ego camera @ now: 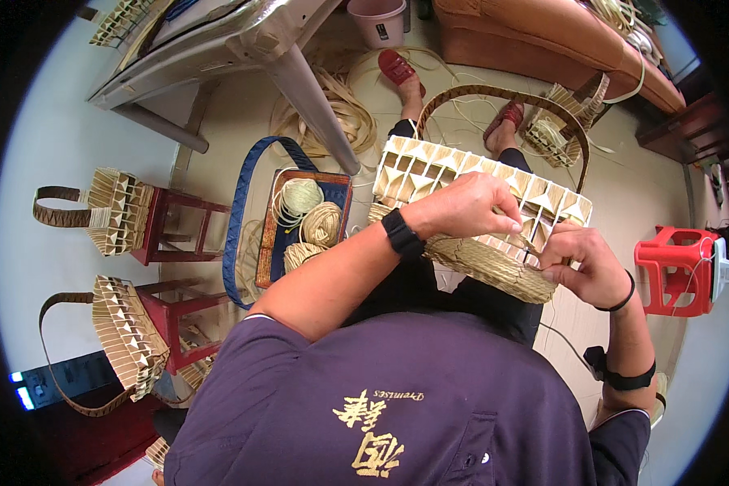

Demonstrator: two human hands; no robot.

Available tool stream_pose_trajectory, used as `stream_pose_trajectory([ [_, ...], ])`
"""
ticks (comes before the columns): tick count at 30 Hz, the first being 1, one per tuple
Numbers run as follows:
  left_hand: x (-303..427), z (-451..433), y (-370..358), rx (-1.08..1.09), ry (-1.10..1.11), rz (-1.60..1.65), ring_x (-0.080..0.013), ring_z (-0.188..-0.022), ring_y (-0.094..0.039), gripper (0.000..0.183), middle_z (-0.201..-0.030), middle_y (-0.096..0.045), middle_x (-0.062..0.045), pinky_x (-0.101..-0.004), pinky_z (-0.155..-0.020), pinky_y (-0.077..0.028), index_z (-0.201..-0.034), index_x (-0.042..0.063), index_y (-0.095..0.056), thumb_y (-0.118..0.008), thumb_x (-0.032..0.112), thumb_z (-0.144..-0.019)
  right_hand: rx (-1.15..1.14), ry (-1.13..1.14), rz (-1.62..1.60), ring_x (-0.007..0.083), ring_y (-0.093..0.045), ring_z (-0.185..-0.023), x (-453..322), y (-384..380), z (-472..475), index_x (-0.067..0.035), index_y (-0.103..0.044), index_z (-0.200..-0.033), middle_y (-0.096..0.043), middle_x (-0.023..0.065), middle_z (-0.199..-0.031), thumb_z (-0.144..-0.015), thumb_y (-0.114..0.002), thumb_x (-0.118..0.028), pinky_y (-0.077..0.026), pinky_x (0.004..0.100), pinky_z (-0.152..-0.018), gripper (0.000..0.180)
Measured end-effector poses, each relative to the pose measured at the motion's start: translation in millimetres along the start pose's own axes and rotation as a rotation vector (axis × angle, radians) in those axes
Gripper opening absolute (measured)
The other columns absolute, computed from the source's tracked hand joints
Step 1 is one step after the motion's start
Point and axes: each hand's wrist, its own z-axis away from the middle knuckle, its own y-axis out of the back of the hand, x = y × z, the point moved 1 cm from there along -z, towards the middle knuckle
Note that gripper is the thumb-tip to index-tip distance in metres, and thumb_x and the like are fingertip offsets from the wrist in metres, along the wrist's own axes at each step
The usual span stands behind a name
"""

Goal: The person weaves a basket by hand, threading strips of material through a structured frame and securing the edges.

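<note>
A woven basket [486, 176] with pale triangular folds, white cords and a tall brown arched handle [510, 92] lies tilted across my lap. My left hand [483, 206] is over its side, thumb and forefinger pinched together near a thin, light strand that is hard to make out. Close by on the right, my right hand [583, 264] grips the basket at the end of its braided straw-coloured band [492, 267]. The fingers cover part of the work between the hands.
Left of my lap, a blue-handled basket [261, 243] holds balls of cord [301, 199]. Finished-looking baskets [121, 212] rest on red wooden stools [182, 225]. A table leg [310, 103], coiled strips [340, 118], a pink bin [378, 24] and a red plastic stool [674, 267] surround me.
</note>
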Motion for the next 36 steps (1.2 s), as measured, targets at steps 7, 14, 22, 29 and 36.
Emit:
stream_pose_trajectory([
  [7,29.4,19.1,-18.2,0.147,0.028,-0.271,-0.0316,-0.082,-0.069,0.023,-0.086,-0.069,-0.010,-0.0434,-0.073,-0.053,-0.083,0.008,-0.078,-0.080,0.031,-0.087,0.051,-0.062,-0.263,0.0249,-0.056,-0.075,16.2,-2.4,5.5,-0.004,-0.066,-0.077,-0.064,0.0045,-0.074,-0.072,-0.073,0.002,-0.046,0.0362,-0.070,0.011],
  [14,40.8,30.5,-28.1,0.207,-0.014,-0.511,-0.0277,-0.081,-0.070,0.014,-0.087,-0.069,-0.004,-0.0429,-0.071,-0.055,-0.090,0.012,-0.075,-0.075,0.025,-0.090,0.067,-0.053,-0.249,0.0234,-0.054,-0.072,19.4,-3.6,2.0,-0.005,-0.067,-0.075,-0.060,0.0032,-0.070,-0.070,-0.073,-0.001,-0.045,0.0353,-0.068,0.009],
  [22,36.0,27.6,-38.5,0.239,-0.120,-0.565,-0.0267,-0.076,-0.069,0.012,-0.081,-0.063,-0.004,-0.0425,-0.066,-0.053,-0.100,0.015,-0.070,-0.072,0.022,-0.091,0.094,-0.054,-0.257,0.0207,-0.052,-0.070,20.2,-8.3,2.4,-0.006,-0.065,-0.073,-0.059,0.0016,-0.069,-0.070,-0.075,-0.002,-0.042,0.0341,-0.066,0.011],
  [29,41.1,25.4,-34.8,0.296,-0.073,-0.315,-0.0300,-0.073,-0.067,0.022,-0.079,-0.064,-0.010,-0.0425,-0.064,-0.051,-0.087,0.008,-0.075,-0.076,0.029,-0.095,0.098,-0.044,-0.331,0.0208,-0.055,-0.072,21.0,-4.7,1.2,-0.004,-0.068,-0.076,-0.060,0.0033,-0.071,-0.070,-0.072,0.000,-0.043,0.0331,-0.065,0.008],
  [36,22.2,27.7,-41.5,0.324,0.029,-0.129,-0.0316,-0.071,-0.068,0.025,-0.077,-0.069,-0.014,-0.0407,-0.066,-0.052,-0.079,0.004,-0.075,-0.082,0.026,-0.087,0.042,-0.004,-0.317,0.0215,-0.055,-0.072,19.3,-2.3,-0.6,-0.004,-0.068,-0.076,-0.061,0.0032,-0.071,-0.070,-0.073,0.001,-0.046,0.0340,-0.069,0.008],
])
